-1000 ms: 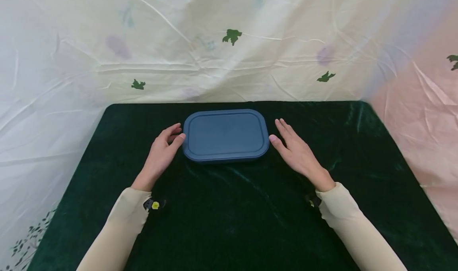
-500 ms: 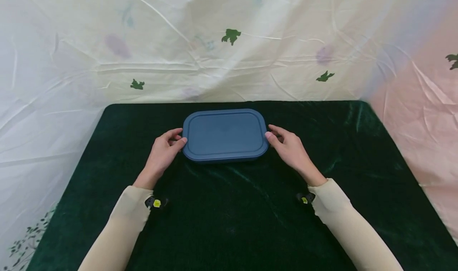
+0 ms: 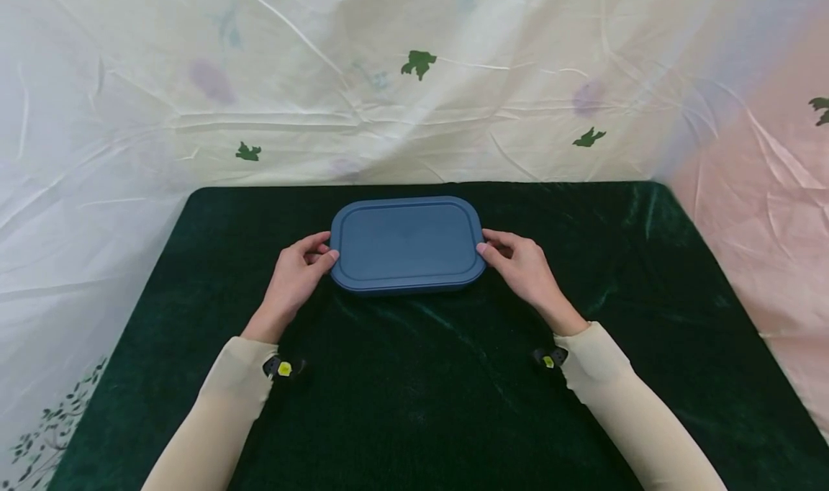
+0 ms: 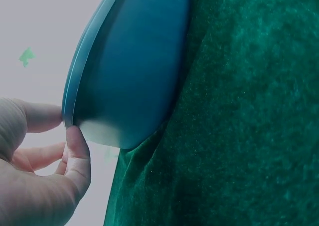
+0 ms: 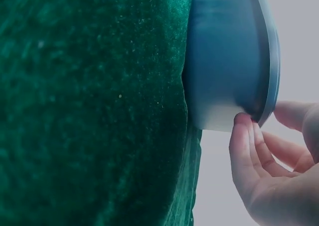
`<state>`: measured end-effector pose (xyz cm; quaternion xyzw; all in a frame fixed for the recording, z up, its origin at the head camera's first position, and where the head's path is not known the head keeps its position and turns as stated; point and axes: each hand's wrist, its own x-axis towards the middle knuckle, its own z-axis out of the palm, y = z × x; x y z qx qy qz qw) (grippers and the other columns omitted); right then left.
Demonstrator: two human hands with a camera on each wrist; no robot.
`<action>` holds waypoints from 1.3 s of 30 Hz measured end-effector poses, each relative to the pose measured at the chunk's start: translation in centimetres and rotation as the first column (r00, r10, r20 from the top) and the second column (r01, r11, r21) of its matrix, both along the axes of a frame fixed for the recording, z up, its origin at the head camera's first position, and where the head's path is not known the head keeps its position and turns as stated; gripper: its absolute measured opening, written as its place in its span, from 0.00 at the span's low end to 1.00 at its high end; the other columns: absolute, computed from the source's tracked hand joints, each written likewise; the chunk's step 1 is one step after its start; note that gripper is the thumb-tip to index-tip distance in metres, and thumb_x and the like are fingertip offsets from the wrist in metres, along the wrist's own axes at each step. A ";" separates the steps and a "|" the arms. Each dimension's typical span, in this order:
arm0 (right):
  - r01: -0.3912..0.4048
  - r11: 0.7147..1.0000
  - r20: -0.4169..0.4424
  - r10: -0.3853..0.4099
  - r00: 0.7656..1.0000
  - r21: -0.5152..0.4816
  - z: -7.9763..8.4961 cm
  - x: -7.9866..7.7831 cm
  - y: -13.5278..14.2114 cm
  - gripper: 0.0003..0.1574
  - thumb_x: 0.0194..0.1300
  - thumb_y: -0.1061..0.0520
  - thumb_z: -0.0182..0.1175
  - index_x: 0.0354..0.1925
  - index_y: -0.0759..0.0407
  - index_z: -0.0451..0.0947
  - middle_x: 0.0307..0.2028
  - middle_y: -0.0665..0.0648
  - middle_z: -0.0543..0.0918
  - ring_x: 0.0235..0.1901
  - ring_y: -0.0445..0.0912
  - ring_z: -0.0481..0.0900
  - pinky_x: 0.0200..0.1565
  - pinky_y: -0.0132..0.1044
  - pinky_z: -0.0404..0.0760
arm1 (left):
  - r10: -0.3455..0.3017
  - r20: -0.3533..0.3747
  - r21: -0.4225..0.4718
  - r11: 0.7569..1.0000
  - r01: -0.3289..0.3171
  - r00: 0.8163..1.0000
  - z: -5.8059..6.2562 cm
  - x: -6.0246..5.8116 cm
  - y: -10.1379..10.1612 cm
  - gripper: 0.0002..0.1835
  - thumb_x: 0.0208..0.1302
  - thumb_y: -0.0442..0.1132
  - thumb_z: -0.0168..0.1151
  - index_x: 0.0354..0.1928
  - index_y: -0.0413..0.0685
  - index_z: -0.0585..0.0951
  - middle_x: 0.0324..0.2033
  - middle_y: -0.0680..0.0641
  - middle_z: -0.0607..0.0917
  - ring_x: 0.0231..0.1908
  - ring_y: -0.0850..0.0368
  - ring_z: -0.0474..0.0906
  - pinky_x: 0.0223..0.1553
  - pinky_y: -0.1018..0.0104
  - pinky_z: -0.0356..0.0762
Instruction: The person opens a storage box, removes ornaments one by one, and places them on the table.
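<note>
A blue rectangular food container with rounded corners stands on the dark green cloth, its flat blue lid (image 3: pixel 408 242) on top. At the lid's left end my left hand (image 3: pixel 290 278) pinches the rim, thumb on the upper face and fingers below the overhang. My right hand (image 3: pixel 529 275) does the same at the right end. Both wrist views show the container's smooth side wall (image 4: pixel 139 61) under the protruding lid rim (image 5: pixel 273 66). Fingertips of the right hand (image 5: pixel 274 181) also lie against the wall just below that rim. The inside of the container is hidden.
Green velvet cloth (image 3: pixel 414 397) covers the table, whose far edge runs close behind the container. Pale fabric with leaf-like green patches (image 3: pixel 418 65) hangs behind it, with pink fabric (image 3: pixel 771 210) at the right. Each wrist wears a small dark device (image 3: pixel 277 367).
My right hand has moved left to the container, its straight fingers curling onto the lid rim. The left hand has closed slightly onto its end, while the container stays in place.
</note>
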<state>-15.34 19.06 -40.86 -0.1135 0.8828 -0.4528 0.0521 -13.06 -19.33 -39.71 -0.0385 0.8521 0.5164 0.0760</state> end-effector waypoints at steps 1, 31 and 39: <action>0.001 1.000 -0.004 -0.001 1.000 0.001 0.0 0.0 0.0 0.33 0.79 0.43 0.57 0.72 0.59 0.73 0.55 0.61 0.83 0.47 0.52 0.82 0.43 0.43 0.79 | 0.000 0.000 -0.002 1.000 0.000 1.000 0.0 0.0 0.0 0.29 0.79 0.45 0.56 0.76 0.44 0.68 0.57 0.39 0.76 0.49 0.48 0.73 0.42 0.69 0.75; 0.037 0.999 -0.019 -0.037 0.999 -0.001 0.6 0.4 0.7 0.31 0.79 0.44 0.57 0.72 0.57 0.74 0.57 0.61 0.82 0.49 0.52 0.80 0.47 0.46 0.79 | 0.003 -0.033 0.016 1.000 -0.003 0.999 0.5 -0.8 0.7 0.28 0.79 0.44 0.57 0.77 0.50 0.69 0.58 0.41 0.77 0.53 0.47 0.74 0.48 0.60 0.75; 0.045 0.999 -0.030 -0.045 0.999 -0.001 0.7 0.7 0.6 0.31 0.79 0.44 0.57 0.72 0.57 0.74 0.57 0.60 0.82 0.49 0.51 0.79 0.47 0.45 0.79 | 0.012 -0.024 0.092 0.996 -0.010 1.000 0.9 -0.6 0.7 0.28 0.79 0.45 0.57 0.77 0.51 0.70 0.60 0.40 0.77 0.54 0.48 0.73 0.53 0.58 0.75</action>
